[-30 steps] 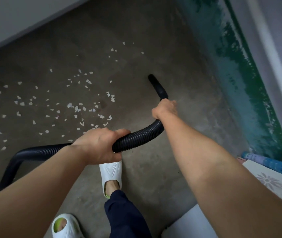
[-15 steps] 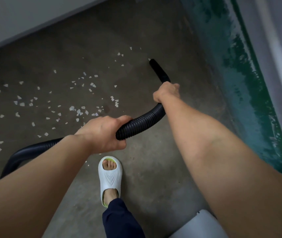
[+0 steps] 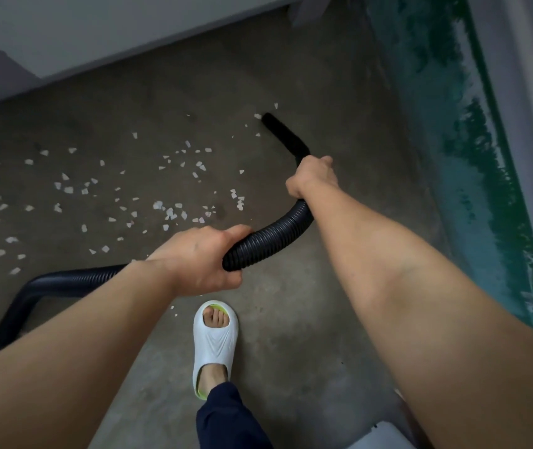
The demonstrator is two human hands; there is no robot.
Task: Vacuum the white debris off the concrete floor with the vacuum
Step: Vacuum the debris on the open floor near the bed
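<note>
Both hands hold the black vacuum hose (image 3: 268, 241): the right hand (image 3: 312, 176) is closed around it just behind the bent nozzle (image 3: 279, 128), and the left hand (image 3: 200, 260) is wrapped around the ribbed part nearer to the body. The nozzle tip is low over the concrete floor (image 3: 291, 319), just beside one white piece. The white debris (image 3: 168, 212) lies scattered to the left of the hose. A grey wall (image 3: 96, 34) closes the far side, and a green-painted band (image 3: 472, 157) runs along the right. One white slipper (image 3: 214, 341) stands below the left hand. Both forearms reach forward, the right one further.
</note>
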